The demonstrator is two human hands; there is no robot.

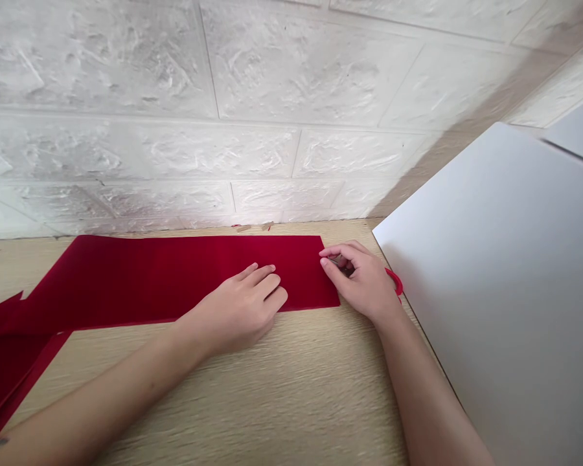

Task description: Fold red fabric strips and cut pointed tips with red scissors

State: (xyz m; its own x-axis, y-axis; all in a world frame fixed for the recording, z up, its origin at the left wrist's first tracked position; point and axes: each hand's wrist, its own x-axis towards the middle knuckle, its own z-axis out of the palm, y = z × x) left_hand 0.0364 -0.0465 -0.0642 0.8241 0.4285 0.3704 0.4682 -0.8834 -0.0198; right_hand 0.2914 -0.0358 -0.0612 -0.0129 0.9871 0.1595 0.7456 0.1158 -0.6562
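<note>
A long strip of red felt [165,275] lies flat on the wooden table [291,388], running from the left edge to the middle. My left hand [240,310] rests palm down on the strip's near right part, fingers stretched out and together. My right hand [362,278] sits at the strip's right end with its fingers curled in a pinch. A red loop-shaped handle [395,282] shows behind that hand, likely scissors; the rest of it is hidden.
A large white board [505,285] covers the table's right side, its edge close to my right wrist. A white brick-textured wall [223,110] stands right behind the table. More red felt pieces [4,362] hang at the lower left. Small scraps [252,227] lie by the wall.
</note>
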